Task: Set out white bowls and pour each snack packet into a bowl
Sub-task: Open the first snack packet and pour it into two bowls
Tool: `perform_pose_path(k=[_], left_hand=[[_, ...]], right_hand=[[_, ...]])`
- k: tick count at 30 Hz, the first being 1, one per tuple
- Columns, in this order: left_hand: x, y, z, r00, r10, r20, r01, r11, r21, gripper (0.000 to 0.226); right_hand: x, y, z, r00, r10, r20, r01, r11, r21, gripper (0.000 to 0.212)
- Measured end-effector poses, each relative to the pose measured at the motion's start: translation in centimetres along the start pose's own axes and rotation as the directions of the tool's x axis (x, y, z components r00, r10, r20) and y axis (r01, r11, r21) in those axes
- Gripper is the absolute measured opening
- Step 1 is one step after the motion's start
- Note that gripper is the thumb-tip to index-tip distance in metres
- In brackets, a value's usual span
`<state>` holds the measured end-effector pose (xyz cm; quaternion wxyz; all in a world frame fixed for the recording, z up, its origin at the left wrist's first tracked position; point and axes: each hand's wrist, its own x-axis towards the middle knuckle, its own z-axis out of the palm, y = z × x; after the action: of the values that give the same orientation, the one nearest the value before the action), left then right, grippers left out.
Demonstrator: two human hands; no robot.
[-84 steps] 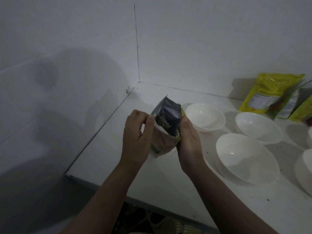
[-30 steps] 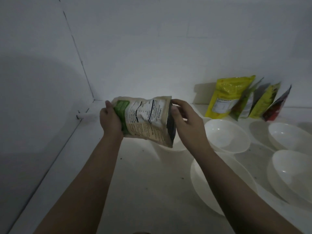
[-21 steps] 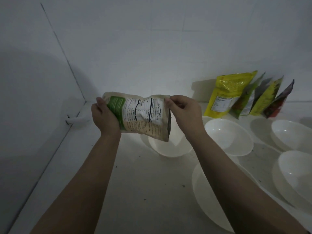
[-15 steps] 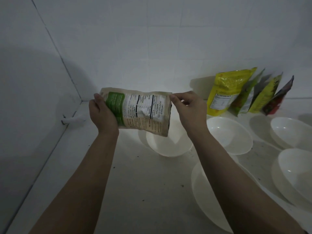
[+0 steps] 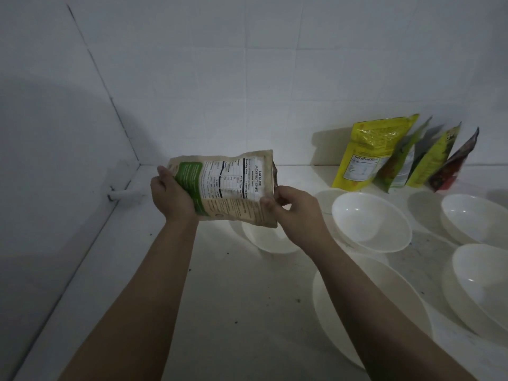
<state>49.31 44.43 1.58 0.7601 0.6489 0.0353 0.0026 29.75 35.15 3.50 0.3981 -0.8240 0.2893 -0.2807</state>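
Both hands, left hand (image 5: 173,198) and right hand (image 5: 295,213), grip the packet (image 5: 228,188) sideways over a bowl (image 5: 270,240); tipping its mouth down comes next.

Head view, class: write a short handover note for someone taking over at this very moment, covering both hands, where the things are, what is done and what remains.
Left hand grips the bottom end of the beige-and-green jackfruit chips packet; right hand pinches its mouth end. The packet lies sideways in the air above the small white bowl on the white counter.
Done: five white bowls in view are set out; the packet's mouth looks open.
Left: nothing has poured out yet; the bowls in view look empty. Tip this packet, then empty the four packets leaning on the tiled wall, starting with the yellow packet.
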Motion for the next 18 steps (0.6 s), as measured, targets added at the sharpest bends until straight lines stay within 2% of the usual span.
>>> perform_pose_path(k=[3, 7, 9, 12, 14, 18], left_hand=[[-0.1, -0.4, 0.1, 0.999, -0.030, 0.017, 0.031, 0.999, -0.023, 0.038], [-0.2, -0.1, 0.5, 0.998, 0.050, 0.026, -0.051, 0.998, 0.038, 0.039], [-0.2, 0.6, 0.6, 0.995, 0.100, 0.031, -0.101, 0.993, 0.053, 0.039], [-0.4, 1.6, 0.7, 0.981, 0.188, 0.055, -0.193, 0.978, 0.086, 0.038], [-0.7, 2.0, 0.9, 0.968, 0.238, 0.081, -0.245, 0.965, 0.093, 0.037], [-1.2, 2.5, 1.0, 0.944, 0.311, 0.114, -0.322, 0.941, 0.106, 0.036]], right_hand=[[-0.1, 0.0, -0.4, 0.997, 0.072, 0.026, -0.074, 0.993, 0.090, 0.027], [-0.2, 0.4, -1.2, 0.988, 0.145, 0.058, -0.149, 0.986, 0.071, 0.019], [-0.1, -0.3, -1.6, 0.990, 0.138, -0.017, -0.136, 0.988, 0.074, 0.014], [0.8, -1.4, -1.9, 0.980, 0.088, -0.176, -0.068, 0.991, 0.113, 0.031], [1.7, -1.7, -1.8, 0.979, 0.067, -0.192, -0.053, 0.996, 0.079, 0.034], [2.7, -1.3, -1.6, 0.973, 0.053, -0.223, -0.054, 0.999, 0.003, 0.013]])
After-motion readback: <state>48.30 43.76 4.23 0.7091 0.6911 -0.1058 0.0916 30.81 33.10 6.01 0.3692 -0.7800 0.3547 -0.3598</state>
